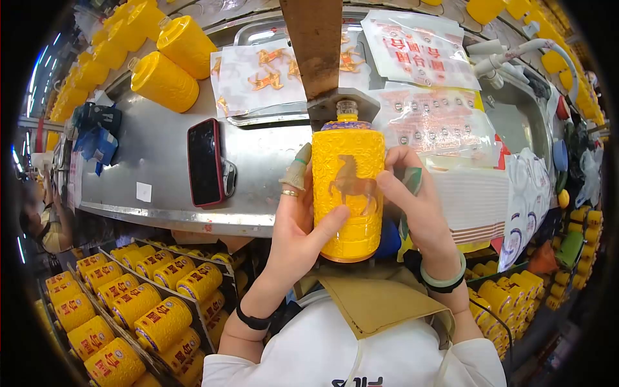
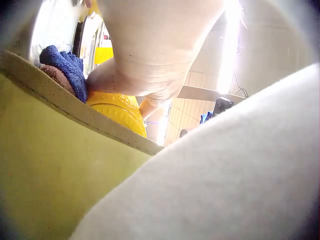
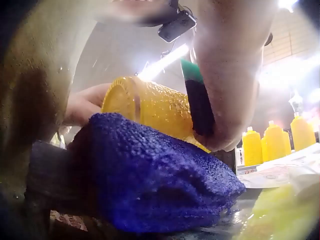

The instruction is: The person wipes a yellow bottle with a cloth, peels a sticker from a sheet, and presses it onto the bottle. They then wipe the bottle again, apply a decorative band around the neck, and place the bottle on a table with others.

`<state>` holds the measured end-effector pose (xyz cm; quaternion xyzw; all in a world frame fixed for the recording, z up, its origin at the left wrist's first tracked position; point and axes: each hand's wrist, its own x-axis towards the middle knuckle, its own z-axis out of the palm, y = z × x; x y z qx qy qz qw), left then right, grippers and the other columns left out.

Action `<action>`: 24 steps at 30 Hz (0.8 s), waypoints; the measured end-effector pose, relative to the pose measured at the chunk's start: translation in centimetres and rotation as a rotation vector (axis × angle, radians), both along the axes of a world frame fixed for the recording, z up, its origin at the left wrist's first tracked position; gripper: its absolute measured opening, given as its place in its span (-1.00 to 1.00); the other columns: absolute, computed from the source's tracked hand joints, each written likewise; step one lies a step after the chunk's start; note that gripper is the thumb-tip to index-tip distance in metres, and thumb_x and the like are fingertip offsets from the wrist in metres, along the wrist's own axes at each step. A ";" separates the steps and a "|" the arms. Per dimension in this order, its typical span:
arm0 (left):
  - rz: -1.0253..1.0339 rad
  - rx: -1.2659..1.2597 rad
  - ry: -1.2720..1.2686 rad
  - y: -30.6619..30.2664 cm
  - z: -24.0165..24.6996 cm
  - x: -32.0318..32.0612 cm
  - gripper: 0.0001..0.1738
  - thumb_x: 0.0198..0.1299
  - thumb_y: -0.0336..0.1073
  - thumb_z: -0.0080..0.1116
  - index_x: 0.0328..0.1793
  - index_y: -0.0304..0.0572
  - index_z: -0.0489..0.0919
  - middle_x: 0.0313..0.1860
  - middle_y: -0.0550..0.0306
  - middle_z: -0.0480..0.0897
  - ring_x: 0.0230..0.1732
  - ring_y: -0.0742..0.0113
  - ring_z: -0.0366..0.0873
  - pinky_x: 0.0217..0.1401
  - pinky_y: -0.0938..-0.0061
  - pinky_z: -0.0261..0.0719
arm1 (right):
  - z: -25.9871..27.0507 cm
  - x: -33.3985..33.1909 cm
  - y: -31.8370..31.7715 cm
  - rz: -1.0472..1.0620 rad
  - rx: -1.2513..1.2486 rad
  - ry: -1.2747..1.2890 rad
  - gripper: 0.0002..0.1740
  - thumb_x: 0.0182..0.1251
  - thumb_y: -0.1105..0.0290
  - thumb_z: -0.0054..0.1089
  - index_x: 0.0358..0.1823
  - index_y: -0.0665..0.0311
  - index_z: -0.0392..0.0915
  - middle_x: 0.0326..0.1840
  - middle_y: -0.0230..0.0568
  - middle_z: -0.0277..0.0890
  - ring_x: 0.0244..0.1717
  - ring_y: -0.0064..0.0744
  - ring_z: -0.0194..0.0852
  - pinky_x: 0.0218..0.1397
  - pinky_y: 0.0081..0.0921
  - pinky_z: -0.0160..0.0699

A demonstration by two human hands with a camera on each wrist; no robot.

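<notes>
Worktop [image 1: 158,145] ahead, left hand [image 1: 294,222] and right hand [image 1: 419,209] clasp a yellow bottle [image 1: 354,222].

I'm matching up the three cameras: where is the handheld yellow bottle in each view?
Head: bottle near centre, between left hand and right hand.
Left wrist: bottle left of centre, partly hidden.
Right wrist: bottle just above centre, partly behind the blue cloth.
Shared landmark: that cloth, right of the bottle's base in head, left of it in left wrist.

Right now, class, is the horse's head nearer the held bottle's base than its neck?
No, the horse on the bottle has its head toward the neck.
</notes>
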<state>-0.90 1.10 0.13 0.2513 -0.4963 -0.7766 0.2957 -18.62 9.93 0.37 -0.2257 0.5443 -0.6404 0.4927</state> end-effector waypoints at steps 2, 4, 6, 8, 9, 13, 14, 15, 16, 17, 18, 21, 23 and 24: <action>0.007 0.041 -0.007 0.0 0.2 -0.1 0.00 0.41 -0.53 0.26 0.82 -0.29 -0.12 0.72 -0.09 0.18 0.72 0.10 0.17 0.75 0.18 0.13 | 0.2 -0.3 0.0 0.014 0.059 -0.038 -0.79 0.52 0.44 0.34 0.02 0.20 0.46 -0.16 -0.53 0.36 -0.10 -0.73 0.32 0.01 -0.69 0.33; -0.004 0.029 -0.002 -0.1 0.4 -0.1 0.00 0.41 -0.53 0.25 0.81 -0.28 -0.12 0.71 -0.09 0.18 0.72 0.10 0.17 0.75 0.18 0.13 | 0.3 -0.4 0.0 0.027 0.064 -0.029 -0.79 0.53 0.43 0.34 0.01 0.20 0.46 -0.16 -0.53 0.36 -0.11 -0.73 0.32 0.00 -0.69 0.34; -0.013 0.017 0.001 -0.3 0.5 -0.2 -0.01 0.42 -0.53 0.24 0.81 -0.28 -0.11 0.71 -0.09 0.19 0.72 0.10 0.17 0.75 0.18 0.13 | 0.5 -0.6 0.0 0.043 0.070 -0.021 -0.80 0.53 0.43 0.34 0.00 0.20 0.46 -0.17 -0.53 0.36 -0.11 -0.72 0.31 -0.01 -0.68 0.34; -0.029 -0.011 0.012 -0.3 0.5 -0.3 -0.04 0.43 -0.53 0.23 0.81 -0.28 -0.10 0.70 -0.09 0.20 0.71 0.11 0.17 0.75 0.18 0.13 | 0.8 -0.7 -0.2 0.045 0.096 0.002 -0.78 0.51 0.42 0.37 -0.02 0.20 0.45 -0.17 -0.52 0.36 -0.12 -0.71 0.31 -0.02 -0.67 0.34; -0.027 -0.034 0.010 -0.2 0.5 -0.2 -0.06 0.45 -0.53 0.21 0.80 -0.29 -0.09 0.69 -0.08 0.21 0.70 0.13 0.19 0.74 0.18 0.15 | 0.8 -0.8 -0.2 0.051 0.093 0.006 -0.78 0.51 0.42 0.37 -0.02 0.20 0.45 -0.17 -0.52 0.36 -0.12 -0.71 0.31 -0.02 -0.67 0.34; -0.043 -0.036 -0.006 -0.3 0.5 0.0 -0.07 0.47 -0.51 0.20 0.80 -0.30 -0.10 0.69 -0.08 0.22 0.69 0.13 0.22 0.72 0.18 0.18 | 1.2 -0.6 -0.5 0.077 0.077 0.089 -0.70 0.44 0.42 0.45 -0.01 0.20 0.44 -0.17 -0.51 0.33 -0.12 -0.68 0.31 -0.03 -0.66 0.35; -0.049 -0.044 -0.013 -0.3 0.5 0.0 -0.07 0.47 -0.51 0.20 0.80 -0.30 -0.10 0.68 -0.07 0.23 0.68 0.14 0.23 0.72 0.19 0.18 | 1.3 -0.5 -0.6 0.067 0.074 0.124 -0.67 0.42 0.42 0.48 -0.02 0.20 0.43 -0.18 -0.51 0.32 -0.13 -0.68 0.31 -0.03 -0.65 0.35; -0.056 -0.051 -0.020 -0.3 0.5 0.1 -0.07 0.48 -0.50 0.20 0.80 -0.30 -0.10 0.68 -0.07 0.24 0.68 0.14 0.24 0.71 0.19 0.19 | 1.2 -0.5 -0.6 0.071 0.073 0.127 -0.67 0.42 0.42 0.48 -0.02 0.20 0.43 -0.18 -0.51 0.32 -0.13 -0.68 0.31 -0.03 -0.65 0.35; -0.052 -0.051 -0.018 -0.3 0.5 0.1 -0.07 0.48 -0.50 0.20 0.80 -0.30 -0.10 0.68 -0.07 0.24 0.68 0.14 0.24 0.71 0.19 0.19 | 0.9 -0.4 -0.6 0.064 0.075 0.110 -0.66 0.41 0.42 0.49 -0.03 0.19 0.42 -0.18 -0.51 0.31 -0.13 -0.68 0.31 -0.03 -0.65 0.36; -0.047 -0.051 -0.018 -0.3 0.4 0.0 -0.07 0.48 -0.50 0.20 0.81 -0.30 -0.10 0.68 -0.07 0.24 0.68 0.14 0.24 0.71 0.19 0.19 | 0.7 -0.4 -0.6 0.057 0.077 0.092 -0.65 0.40 0.43 0.50 -0.04 0.19 0.41 -0.19 -0.51 0.30 -0.14 -0.67 0.31 -0.03 -0.65 0.36; -0.043 -0.050 -0.018 -0.2 0.4 0.0 -0.08 0.48 -0.50 0.20 0.81 -0.29 -0.10 0.68 -0.08 0.24 0.68 0.14 0.24 0.71 0.20 0.19 | 0.6 -0.4 -0.6 0.059 0.077 0.092 -0.65 0.40 0.43 0.50 -0.04 0.19 0.41 -0.19 -0.51 0.30 -0.14 -0.67 0.31 -0.03 -0.65 0.36; -0.038 -0.047 -0.012 -0.1 0.3 0.0 -0.07 0.49 -0.49 0.19 0.81 -0.29 -0.11 0.68 -0.08 0.24 0.68 0.14 0.24 0.71 0.20 0.20 | 0.6 -0.4 -0.7 0.061 0.078 0.077 -0.64 0.40 0.42 0.51 -0.06 0.18 0.39 -0.20 -0.51 0.29 -0.16 -0.67 0.31 -0.05 -0.65 0.36; -0.044 -0.054 -0.017 -0.2 0.4 0.0 -0.07 0.49 -0.49 0.19 0.81 -0.29 -0.11 0.68 -0.07 0.23 0.68 0.14 0.24 0.71 0.21 0.20 | 0.7 -0.3 -0.7 0.047 0.093 0.053 -0.63 0.39 0.41 0.52 -0.06 0.18 0.39 -0.19 -0.50 0.28 -0.17 -0.67 0.31 -0.06 -0.65 0.36; -0.051 -0.063 -0.021 -0.2 0.3 0.0 -0.07 0.49 -0.49 0.19 0.81 -0.29 -0.12 0.68 -0.07 0.23 0.68 0.14 0.24 0.71 0.21 0.20 | 0.7 -0.3 -0.7 0.046 0.096 0.052 -0.63 0.39 0.41 0.52 -0.06 0.18 0.39 -0.19 -0.50 0.28 -0.17 -0.67 0.31 -0.06 -0.65 0.36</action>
